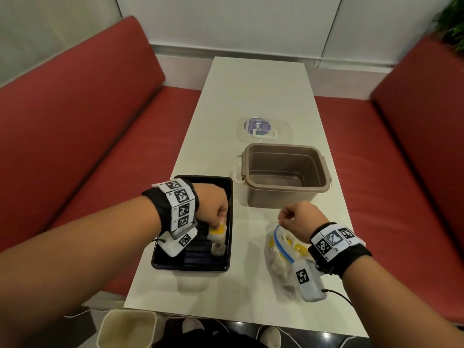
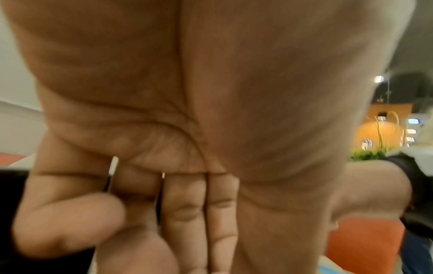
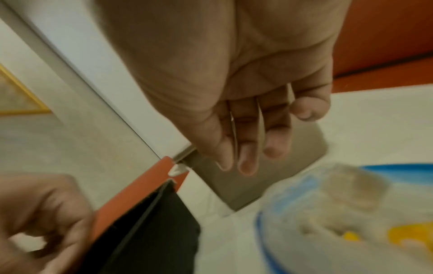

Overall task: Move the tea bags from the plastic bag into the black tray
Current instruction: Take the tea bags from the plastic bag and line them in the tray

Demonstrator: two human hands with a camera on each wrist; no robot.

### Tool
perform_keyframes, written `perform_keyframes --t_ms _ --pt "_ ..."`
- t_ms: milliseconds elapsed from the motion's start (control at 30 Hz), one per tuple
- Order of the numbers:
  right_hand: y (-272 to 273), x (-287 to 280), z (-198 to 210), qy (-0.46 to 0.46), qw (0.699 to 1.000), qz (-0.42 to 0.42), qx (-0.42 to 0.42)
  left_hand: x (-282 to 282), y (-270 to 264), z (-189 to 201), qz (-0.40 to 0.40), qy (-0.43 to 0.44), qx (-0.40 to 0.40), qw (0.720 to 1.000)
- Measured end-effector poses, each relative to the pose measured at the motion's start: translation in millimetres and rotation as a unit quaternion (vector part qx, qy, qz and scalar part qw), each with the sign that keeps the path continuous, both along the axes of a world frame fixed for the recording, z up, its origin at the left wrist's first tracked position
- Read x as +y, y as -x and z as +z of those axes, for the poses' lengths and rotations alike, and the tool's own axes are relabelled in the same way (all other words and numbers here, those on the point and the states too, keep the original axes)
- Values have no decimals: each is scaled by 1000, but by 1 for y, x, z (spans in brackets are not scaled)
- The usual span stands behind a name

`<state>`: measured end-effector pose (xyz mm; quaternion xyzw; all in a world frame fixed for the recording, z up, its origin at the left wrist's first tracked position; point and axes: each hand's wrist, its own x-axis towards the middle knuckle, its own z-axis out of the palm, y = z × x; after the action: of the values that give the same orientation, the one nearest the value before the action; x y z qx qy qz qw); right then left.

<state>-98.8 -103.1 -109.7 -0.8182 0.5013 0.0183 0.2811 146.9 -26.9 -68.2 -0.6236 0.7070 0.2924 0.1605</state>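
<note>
My left hand point(image 1: 216, 209) is over the black tray point(image 1: 200, 258), fingers curled down and pinching a white tea bag point(image 1: 217, 234) by its yellow tag. A second tea bag point(image 1: 218, 249) lies in the tray below it. In the left wrist view only the palm and curled fingers point(image 2: 187, 204) show. The clear plastic bag point(image 1: 278, 262) with a blue zip rim lies right of the tray, its mouth open, with several yellow-tagged tea bags point(image 1: 300, 248) inside. My right hand point(image 1: 298, 217) hovers curled at the bag's far rim. The right wrist view shows its fingers point(image 3: 246, 148) holding nothing above the blurred bag point(image 3: 328, 241).
A brown plastic container point(image 1: 283, 146) stands open behind the bag, its clear lid point(image 1: 263, 126) flat beyond it. The narrow white table point(image 1: 251, 84) runs between two red benches point(image 1: 88, 121). A pale bin point(image 1: 125, 330) stands on the floor at the table's near end.
</note>
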Motion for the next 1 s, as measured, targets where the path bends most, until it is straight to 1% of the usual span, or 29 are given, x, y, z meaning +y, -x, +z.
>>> perform_keyframes --t_ms 67,167,200,267,400,500,567,600,667,767,867,1000 --pt "12 -7 -11 5 995 -1 96 3 0 -16 -21 -63 -21 998" --pt "24 -11 -27 -27 977 17 211 5 5 -35 -23 -122 -13 992" --pt "27 -10 -33 -38 970 26 241 5 6 -40 -29 -135 -15 990" --pt "31 -8 -42 -53 960 34 273 4 10 -51 -45 -156 -30 986" --pt "34 -4 -52 -66 956 37 285 1 20 -61 -63 -157 -93 981" --pt "34 -5 -56 -59 957 35 282 -1 26 -60 -42 -92 -130 986" --pt "33 -4 -57 -56 958 35 281 -3 25 -60 -18 -51 -120 991" --pt "31 -4 -57 -54 958 35 279 -4 24 -60 -12 -49 -119 992" --pt "29 -2 -57 -55 957 37 281 -5 23 -61 -13 -63 -127 990" --pt "24 0 -57 -65 956 48 281 -4 24 -61 -18 -76 -119 990" --pt "21 1 -58 -66 955 42 285 -3 24 -59 -13 -67 -114 991" --pt "21 -2 -53 -62 971 6 229 -4 24 -55 -7 -79 -109 991"
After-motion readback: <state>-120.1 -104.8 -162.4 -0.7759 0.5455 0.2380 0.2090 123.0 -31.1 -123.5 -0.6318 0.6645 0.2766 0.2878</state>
